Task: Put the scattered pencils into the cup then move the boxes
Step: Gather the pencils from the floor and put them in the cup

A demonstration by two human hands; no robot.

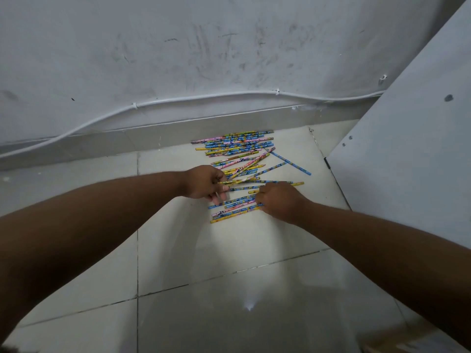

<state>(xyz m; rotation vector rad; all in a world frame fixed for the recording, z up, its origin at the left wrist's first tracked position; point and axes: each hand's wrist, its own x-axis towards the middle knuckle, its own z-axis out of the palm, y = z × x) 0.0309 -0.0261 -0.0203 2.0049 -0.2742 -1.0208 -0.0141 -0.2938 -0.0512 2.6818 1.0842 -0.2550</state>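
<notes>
Several patterned pencils (239,145) in blue, yellow and pink lie scattered on the tiled floor, from the wall's base towards me. My left hand (205,183) pinches a yellow pencil at the left edge of the pile, its other fingers curled downwards. My right hand (277,198) lies on the right ends of the nearest pencils, fingers curled over them; the grip itself is hidden under the hand. No cup and no boxes are in view.
A scuffed white wall (178,59) with a white cable (204,96) clipped along it rises behind the pencils. A grey door (413,161) stands at the right. The pale floor tiles (229,289) stretch towards me.
</notes>
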